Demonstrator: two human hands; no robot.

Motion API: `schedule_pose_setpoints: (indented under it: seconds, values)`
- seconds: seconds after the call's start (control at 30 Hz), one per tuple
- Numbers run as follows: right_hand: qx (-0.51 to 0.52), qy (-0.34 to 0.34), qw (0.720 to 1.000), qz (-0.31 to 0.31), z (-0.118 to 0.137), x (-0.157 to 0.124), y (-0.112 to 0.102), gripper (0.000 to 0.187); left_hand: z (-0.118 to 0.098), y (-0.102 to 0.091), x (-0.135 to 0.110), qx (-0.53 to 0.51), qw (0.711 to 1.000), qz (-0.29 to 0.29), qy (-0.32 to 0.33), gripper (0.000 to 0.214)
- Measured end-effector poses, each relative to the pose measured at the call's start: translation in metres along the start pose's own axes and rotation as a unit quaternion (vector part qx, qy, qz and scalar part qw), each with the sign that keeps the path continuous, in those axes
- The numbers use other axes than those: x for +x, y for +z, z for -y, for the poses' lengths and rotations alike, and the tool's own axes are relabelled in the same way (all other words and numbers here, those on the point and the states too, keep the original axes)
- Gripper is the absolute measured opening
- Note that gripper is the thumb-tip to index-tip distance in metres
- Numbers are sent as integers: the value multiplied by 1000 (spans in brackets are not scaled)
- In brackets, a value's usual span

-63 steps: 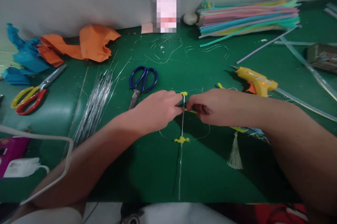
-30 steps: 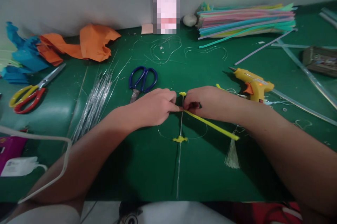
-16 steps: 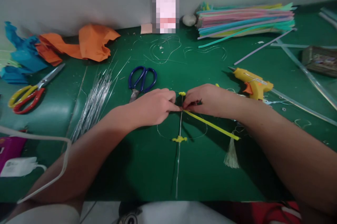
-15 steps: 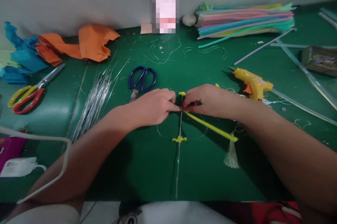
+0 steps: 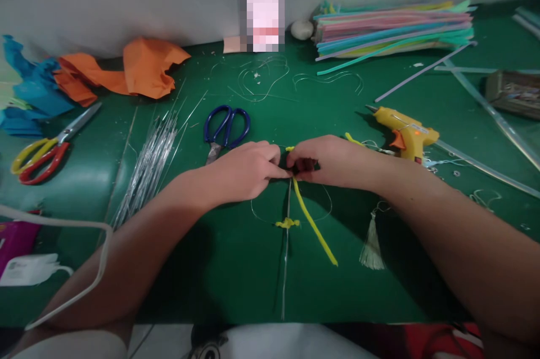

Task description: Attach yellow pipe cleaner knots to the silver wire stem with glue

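Observation:
A thin silvery wire (image 5: pixel 286 269) runs up the table between my hands, with a yellow fuzzy twist (image 5: pixel 287 224) around its lower part and a fine clear loop of thread beside it. My left hand (image 5: pixel 253 170) is closed, its index finger at the wire; its thumb is hidden. Fingertips of my right hand (image 5: pixel 323 161) pinch a yellow pipe cleaner (image 5: pixel 312 221) where it meets the wire, its free end slanting down to the right. Another yellow bit (image 5: pixel 290 148) shows just above, partly covered by the right hand.
Blue-handled scissors (image 5: pixel 226 125) and a bundle of wires (image 5: pixel 149 162) lie left; red-and-yellow scissors (image 5: pixel 46 157) farther left. Right are a yellow glue gun (image 5: pixel 403 128), a pale tassel (image 5: pixel 372 246) and a metal box (image 5: pixel 512 94). Pipe cleaners (image 5: pixel 394 32) lie behind.
The pipe cleaner's free end has swung down and left, away from the tassel. My right hand has shifted slightly left; my left hand stays at the wire.

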State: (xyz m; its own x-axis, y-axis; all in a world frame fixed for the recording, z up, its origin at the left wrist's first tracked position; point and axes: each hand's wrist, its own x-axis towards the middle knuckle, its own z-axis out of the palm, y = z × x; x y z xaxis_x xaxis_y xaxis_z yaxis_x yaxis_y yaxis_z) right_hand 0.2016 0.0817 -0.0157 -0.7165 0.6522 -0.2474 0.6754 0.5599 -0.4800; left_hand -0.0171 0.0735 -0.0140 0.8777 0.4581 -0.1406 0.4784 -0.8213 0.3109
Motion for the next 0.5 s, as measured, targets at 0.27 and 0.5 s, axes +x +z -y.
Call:
schedule_pose_setpoints:
  seconds: [0.27, 0.5]
  values:
    - [8, -32, 999, -2, -3, 2, 2, 17, -3, -3, 0, 2, 1000, 11, -8, 43]
    - [20, -55, 998, -5, -5, -2, 1, 16, -1, 0, 1, -21, 1000, -1, -11, 42]
